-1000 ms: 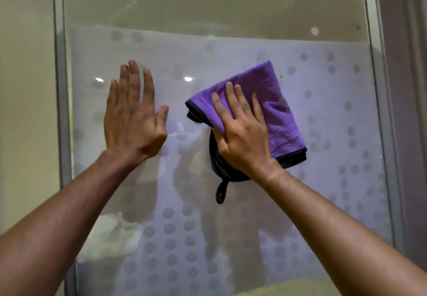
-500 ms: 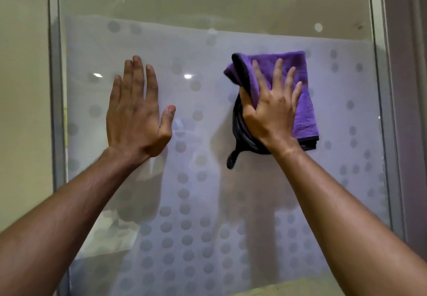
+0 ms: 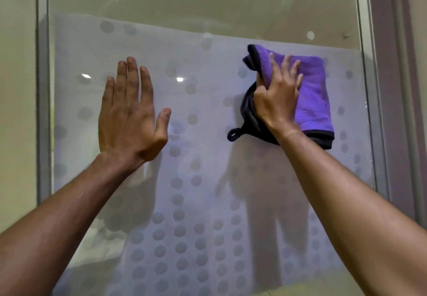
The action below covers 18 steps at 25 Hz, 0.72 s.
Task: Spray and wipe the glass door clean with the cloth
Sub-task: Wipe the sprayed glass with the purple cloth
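A glass door [image 3: 203,69] with a frosted, dotted band fills the view. My right hand [image 3: 277,101] presses a folded purple cloth [image 3: 312,96] with a dark edge and a small hanging loop against the glass at the upper right, fingers curled over its fold. My left hand [image 3: 131,113] lies flat on the glass at the left, fingers together and thumb out, holding nothing. No spray bottle is in view.
A metal frame strip [image 3: 42,87] runs down the door's left edge, with a beige wall beyond it. Another frame post [image 3: 369,87] stands close to the cloth on the right. The clear upper glass shows streaky reflections.
My right hand has carried the cloth up and to the right across the glass, turning it. My left hand has stayed flat in the same place.
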Each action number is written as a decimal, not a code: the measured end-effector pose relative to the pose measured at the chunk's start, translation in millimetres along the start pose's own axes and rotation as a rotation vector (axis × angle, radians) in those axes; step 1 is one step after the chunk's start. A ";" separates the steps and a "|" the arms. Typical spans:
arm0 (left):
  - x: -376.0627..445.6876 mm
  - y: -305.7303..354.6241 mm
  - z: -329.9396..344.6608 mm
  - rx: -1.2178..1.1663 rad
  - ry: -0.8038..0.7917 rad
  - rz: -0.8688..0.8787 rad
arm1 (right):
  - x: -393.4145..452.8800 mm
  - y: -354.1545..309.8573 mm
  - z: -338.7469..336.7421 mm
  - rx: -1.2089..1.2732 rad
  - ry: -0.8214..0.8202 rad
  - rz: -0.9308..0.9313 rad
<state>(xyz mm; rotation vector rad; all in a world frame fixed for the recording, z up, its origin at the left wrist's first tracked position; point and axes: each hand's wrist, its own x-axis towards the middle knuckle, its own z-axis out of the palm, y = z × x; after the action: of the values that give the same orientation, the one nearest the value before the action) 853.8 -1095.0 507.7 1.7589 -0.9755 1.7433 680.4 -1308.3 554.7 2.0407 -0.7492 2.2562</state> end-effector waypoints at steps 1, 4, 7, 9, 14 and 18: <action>-0.4 0.0 0.5 0.000 -0.001 -0.002 | -7.0 -4.7 1.4 0.019 -0.014 -0.092; -0.1 -0.5 0.5 -0.008 0.002 0.002 | -53.6 9.4 -5.6 0.047 -0.077 -0.403; -0.5 -0.7 -0.4 -0.017 -0.003 -0.004 | -93.6 55.1 -20.7 -0.065 -0.104 -0.417; -1.1 1.0 -1.2 -0.014 -0.008 -0.015 | -95.5 68.8 -25.5 -0.093 -0.034 -0.167; -1.4 3.9 0.2 0.007 -0.004 -0.022 | -70.9 29.1 -10.5 0.015 0.022 0.025; -0.7 2.0 2.1 -0.022 -0.003 -0.024 | -117.8 15.9 -5.5 0.029 -0.100 -0.369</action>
<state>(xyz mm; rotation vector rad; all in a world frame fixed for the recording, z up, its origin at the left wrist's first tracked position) 853.7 -1097.8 506.6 1.7527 -0.9674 1.7091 688.0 -1284.5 438.4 2.1072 -0.3085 1.9849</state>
